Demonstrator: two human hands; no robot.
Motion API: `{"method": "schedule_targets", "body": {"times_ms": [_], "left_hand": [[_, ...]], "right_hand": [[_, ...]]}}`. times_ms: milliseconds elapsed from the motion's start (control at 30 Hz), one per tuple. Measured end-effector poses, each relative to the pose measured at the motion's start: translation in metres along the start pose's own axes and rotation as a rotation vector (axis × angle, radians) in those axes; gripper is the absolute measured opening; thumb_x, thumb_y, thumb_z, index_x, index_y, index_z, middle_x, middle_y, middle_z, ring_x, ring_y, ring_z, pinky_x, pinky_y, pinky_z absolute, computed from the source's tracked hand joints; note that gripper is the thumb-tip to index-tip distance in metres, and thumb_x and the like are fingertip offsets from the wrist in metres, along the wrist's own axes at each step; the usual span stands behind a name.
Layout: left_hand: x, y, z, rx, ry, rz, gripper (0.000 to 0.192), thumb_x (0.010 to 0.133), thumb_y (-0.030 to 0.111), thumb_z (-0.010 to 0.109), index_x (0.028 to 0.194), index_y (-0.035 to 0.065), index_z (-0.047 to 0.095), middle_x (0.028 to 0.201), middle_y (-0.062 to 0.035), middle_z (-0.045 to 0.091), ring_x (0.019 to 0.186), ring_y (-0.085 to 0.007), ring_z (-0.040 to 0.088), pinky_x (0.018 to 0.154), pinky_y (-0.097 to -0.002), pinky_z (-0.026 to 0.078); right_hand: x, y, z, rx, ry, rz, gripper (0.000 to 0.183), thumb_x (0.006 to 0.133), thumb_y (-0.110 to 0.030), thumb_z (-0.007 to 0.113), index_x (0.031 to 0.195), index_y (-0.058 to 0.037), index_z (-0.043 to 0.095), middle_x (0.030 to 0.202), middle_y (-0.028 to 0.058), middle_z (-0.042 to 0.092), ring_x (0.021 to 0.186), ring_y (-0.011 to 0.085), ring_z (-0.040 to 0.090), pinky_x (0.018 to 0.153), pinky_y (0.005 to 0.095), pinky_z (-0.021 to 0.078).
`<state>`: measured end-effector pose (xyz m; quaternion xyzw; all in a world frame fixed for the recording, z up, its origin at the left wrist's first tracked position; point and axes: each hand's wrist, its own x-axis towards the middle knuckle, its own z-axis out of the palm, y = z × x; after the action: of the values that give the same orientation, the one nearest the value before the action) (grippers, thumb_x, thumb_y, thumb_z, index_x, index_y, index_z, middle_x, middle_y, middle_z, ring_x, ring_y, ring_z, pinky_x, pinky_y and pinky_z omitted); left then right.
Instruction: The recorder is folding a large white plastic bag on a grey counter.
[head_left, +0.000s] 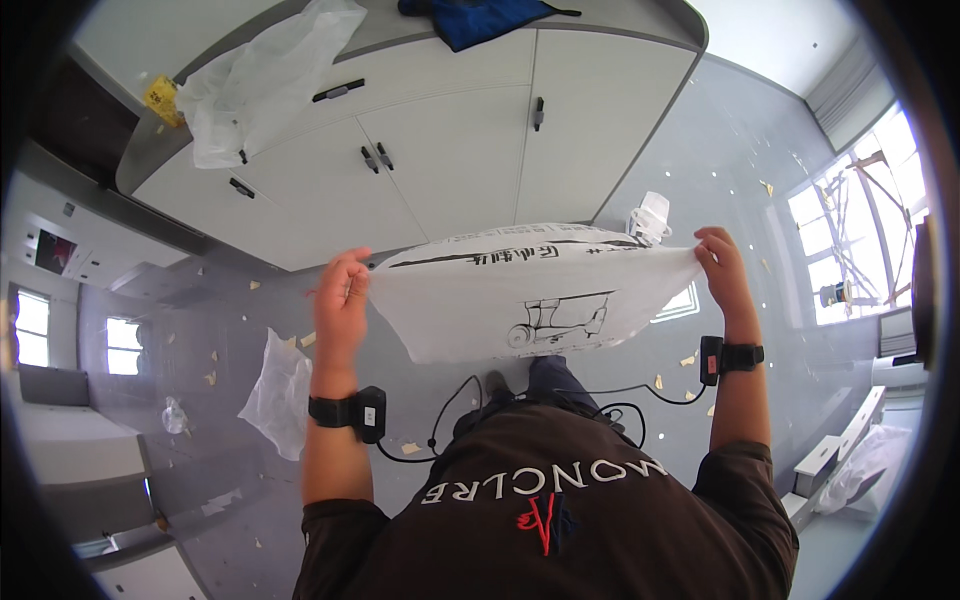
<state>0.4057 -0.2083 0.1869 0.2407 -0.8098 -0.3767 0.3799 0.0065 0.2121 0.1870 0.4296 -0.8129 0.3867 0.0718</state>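
Observation:
A white plastic bag (450, 307) with black writing and a printed vehicle drawing is stretched sideways in front of my body. At its left corner, my left hand (343, 289) pinches the edge between thumb and fingers. My right hand (720, 262) grips the opposite corner. Between the hands the bag's upper part bulges, and its near edge hangs over the floor. Whether anything is inside it cannot be seen. Each wrist wears a black strap with a small cabled box.
Ahead stands a grey-white cabinet (450, 150) with black handles. On its top lie a clear plastic bag (262, 82), a yellow package (163, 100) and a blue cloth (480, 19). A white container (651, 216), another plastic sheet (277, 394) and scattered scraps lie on the floor (225, 442).

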Motion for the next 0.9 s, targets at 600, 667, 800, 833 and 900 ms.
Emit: {"method": "schedule_targets", "body": {"times_ms": [600, 667, 800, 833, 900], "left_hand": [[0.031, 0.113, 0.021, 0.283, -0.105, 0.762, 0.023, 0.078, 0.0, 0.067, 0.098, 0.0086, 0.064, 0.083, -0.0055, 0.058, 0.063, -0.0253, 0.057, 0.053, -0.0381, 0.045], [0.03, 0.133, 0.025, 0.313, -0.149, 0.815, 0.024, 0.076, 0.002, 0.069, 0.099, 0.0092, 0.065, 0.082, -0.0042, 0.057, 0.062, -0.0249, 0.056, 0.052, -0.0381, 0.044], [0.034, 0.148, 0.019, 0.314, -0.183, 0.793, 0.026, 0.088, 0.014, 0.071, 0.112, 0.0051, 0.065, 0.094, -0.0097, 0.063, 0.081, -0.031, 0.063, 0.073, -0.0432, 0.053], [0.035, 0.148, 0.015, 0.26, -0.116, 0.771, 0.028, 0.094, 0.018, 0.07, 0.116, 0.0022, 0.064, 0.099, -0.0136, 0.066, 0.09, -0.0353, 0.065, 0.084, -0.0468, 0.055], [0.024, 0.134, -0.015, 0.299, -0.028, 0.615, 0.046, 0.098, 0.033, 0.069, 0.125, -0.0021, 0.06, 0.117, -0.0188, 0.066, 0.108, -0.0392, 0.063, 0.098, -0.0486, 0.051]], "right_hand": [[0.072, -0.228, 0.063, 0.213, -0.575, -0.357, 0.097, 0.065, -0.016, 0.092, 0.151, -0.0067, 0.047, 0.152, 0.016, 0.051, 0.141, 0.0376, 0.047, 0.119, 0.0437, 0.0378], [0.069, -0.262, 0.094, 0.26, -0.515, -0.47, 0.076, 0.072, -0.017, 0.087, 0.142, -0.0112, 0.057, 0.14, 0.013, 0.062, 0.128, 0.0351, 0.057, 0.118, 0.0531, 0.0375], [0.072, -0.249, 0.136, 0.372, -0.467, -0.385, 0.019, 0.081, -0.01, 0.08, 0.099, -0.0061, 0.074, 0.083, 0.0123, 0.071, 0.084, 0.0358, 0.067, 0.084, 0.0436, 0.0557], [0.069, -0.247, 0.136, 0.48, -0.377, -0.33, 0.016, 0.084, -0.01, 0.078, 0.099, -0.0046, 0.074, 0.086, 0.0144, 0.071, 0.078, 0.0337, 0.065, 0.069, 0.04, 0.0534], [0.067, -0.239, 0.131, 0.518, -0.406, -0.071, 0.014, 0.088, -0.01, 0.077, 0.1, -0.0016, 0.073, 0.081, 0.0143, 0.069, 0.069, 0.0278, 0.063, 0.066, 0.036, 0.0523]]}}
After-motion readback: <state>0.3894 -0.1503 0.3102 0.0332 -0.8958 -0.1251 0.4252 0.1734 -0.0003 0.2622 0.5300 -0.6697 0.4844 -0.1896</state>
